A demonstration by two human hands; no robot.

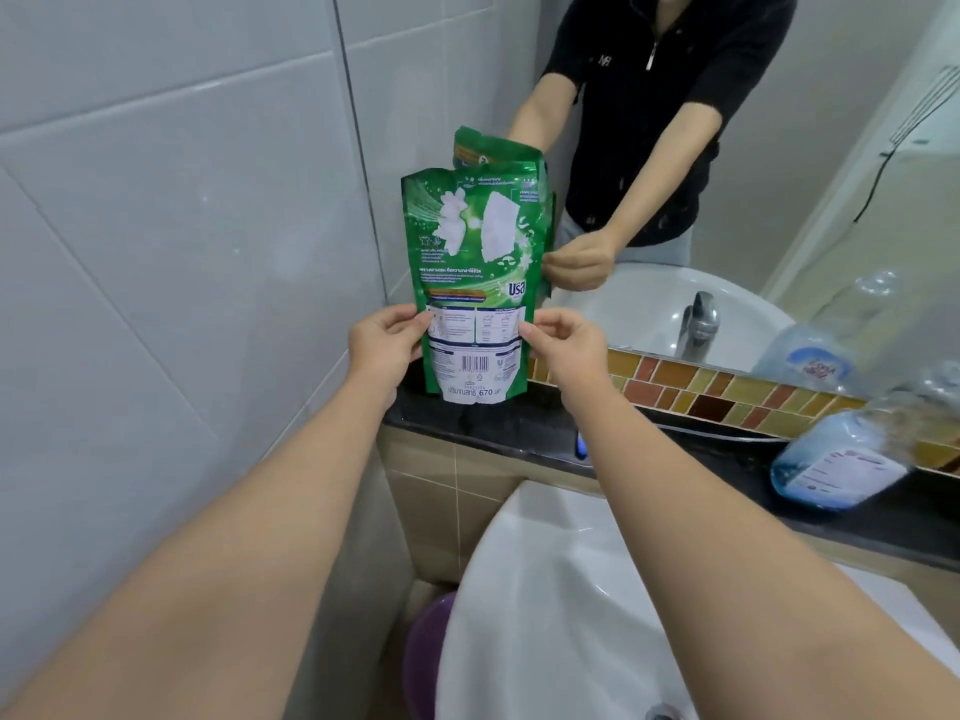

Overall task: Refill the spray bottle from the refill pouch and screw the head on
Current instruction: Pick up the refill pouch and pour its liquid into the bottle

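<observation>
Both hands hold the green refill pouch (470,283) upright at the centre of the frame, the left hand (387,340) pinching its left edge and the right hand (558,345) its right edge, just above the dark counter (519,423). Its long axis runs vertical, top toward the mirror (779,148). Well apart, at the right edge of the frame, the spray bottle (852,459) lies tilted on the counter, nearer the right hand, so the pouch must likely travel rightward.
</observation>
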